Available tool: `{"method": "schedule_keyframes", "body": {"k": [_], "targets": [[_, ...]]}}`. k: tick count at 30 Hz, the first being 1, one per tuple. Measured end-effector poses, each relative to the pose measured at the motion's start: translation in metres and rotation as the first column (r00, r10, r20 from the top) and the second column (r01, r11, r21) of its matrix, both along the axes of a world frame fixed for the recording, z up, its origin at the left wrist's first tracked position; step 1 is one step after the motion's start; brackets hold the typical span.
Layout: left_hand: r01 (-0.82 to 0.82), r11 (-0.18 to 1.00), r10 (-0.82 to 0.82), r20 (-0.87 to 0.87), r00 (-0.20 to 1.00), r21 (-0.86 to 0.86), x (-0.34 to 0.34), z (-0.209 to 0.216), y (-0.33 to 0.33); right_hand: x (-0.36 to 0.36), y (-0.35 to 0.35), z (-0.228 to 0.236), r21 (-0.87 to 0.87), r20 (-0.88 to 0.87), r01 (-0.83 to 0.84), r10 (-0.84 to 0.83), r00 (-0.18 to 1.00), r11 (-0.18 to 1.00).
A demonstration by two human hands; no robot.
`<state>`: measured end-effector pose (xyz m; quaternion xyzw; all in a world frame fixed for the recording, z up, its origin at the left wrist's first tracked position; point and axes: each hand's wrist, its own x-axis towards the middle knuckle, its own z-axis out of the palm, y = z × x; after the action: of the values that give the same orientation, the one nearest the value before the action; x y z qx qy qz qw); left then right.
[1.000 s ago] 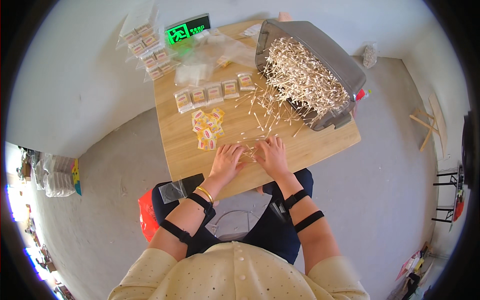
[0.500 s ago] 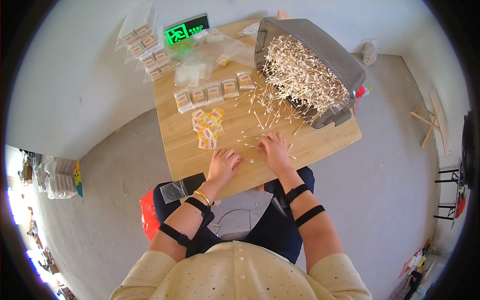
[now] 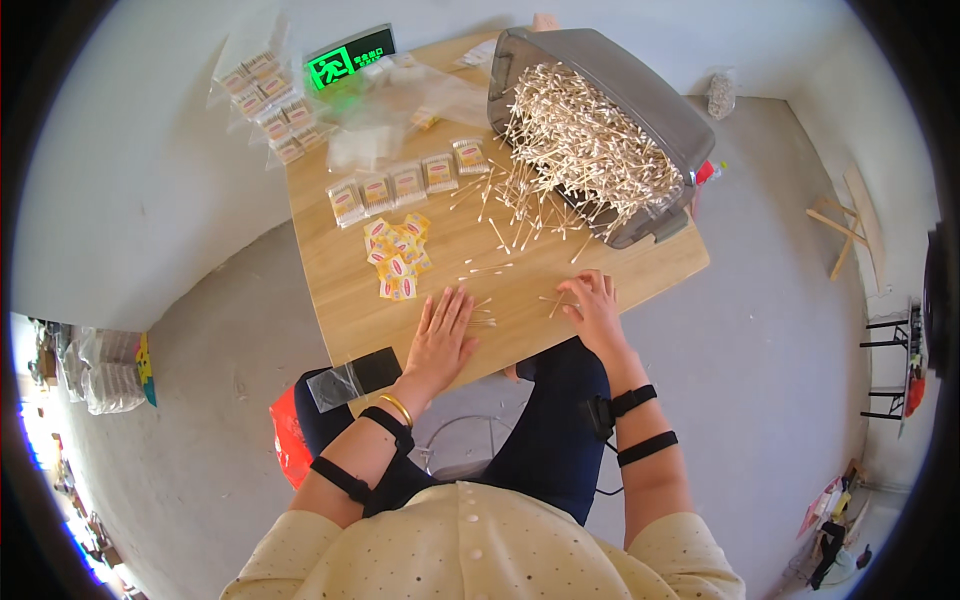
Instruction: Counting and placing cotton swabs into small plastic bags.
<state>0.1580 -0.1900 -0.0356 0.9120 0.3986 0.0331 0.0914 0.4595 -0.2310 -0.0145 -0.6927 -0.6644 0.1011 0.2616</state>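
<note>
My left hand [image 3: 441, 338] lies flat on the wooden table with its fingers stretched out. A few loose cotton swabs [image 3: 483, 321] stick out beside its fingers; their other ends are hidden. To the right, my right hand [image 3: 597, 312] is bent over the table, thumb and index finger apart around a couple of crossed cotton swabs [image 3: 553, 303]. Whether the fingertips touch them is hard to make out. Beyond both hands lie more single swabs [image 3: 490, 268]. Left of them is a pile of small yellow and white printed cards [image 3: 398, 255].
A grey plastic bin [image 3: 640, 85] lies tipped on its side, cotton swabs [image 3: 590, 140] spilling out. Several packed swab bags [image 3: 407, 184] stand in a row, with clear bags [image 3: 365, 148] behind. A lit green exit sign [image 3: 350, 57] stands at the back; a dark pad [image 3: 379, 369] lies at the front edge.
My left hand has gone from curled fingers to lying flat. My right hand has moved right, from the middle swabs to the crossed ones. The view has shifted slightly.
</note>
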Motion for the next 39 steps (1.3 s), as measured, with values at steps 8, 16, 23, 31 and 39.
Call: {"method": "schedule_keyframes", "body": {"k": [8,16,23,31,39], "targets": [[0.045,0.998,-0.046,0.029,0.999,0.049,-0.002,-0.004,-0.002,-0.064,0.053,-0.033,0.009,-0.025,-0.044,0.044,0.999,0.999],[-0.007,1.0,0.01,0.215,0.977,-0.015,-0.004,-0.004,-0.002,-0.101,0.088,-0.01,0.099,-0.06,-0.018,0.024,0.998,0.995],[-0.024,0.997,0.039,0.234,0.971,-0.068,0.003,0.001,0.004,-0.107,0.07,-0.017,0.045,0.09,-0.102,0.097,0.991,0.994],[-0.017,0.999,0.024,0.179,0.984,-0.043,0.005,-0.007,0.011,-0.09,0.11,-0.006,0.067,0.06,0.176,-0.18,0.982,0.982],[-0.04,0.998,0.048,0.263,0.964,-0.038,0.003,0.001,0.006,-0.109,0.081,-0.029,0.01,-0.029,-0.096,0.097,0.995,0.995]]}}
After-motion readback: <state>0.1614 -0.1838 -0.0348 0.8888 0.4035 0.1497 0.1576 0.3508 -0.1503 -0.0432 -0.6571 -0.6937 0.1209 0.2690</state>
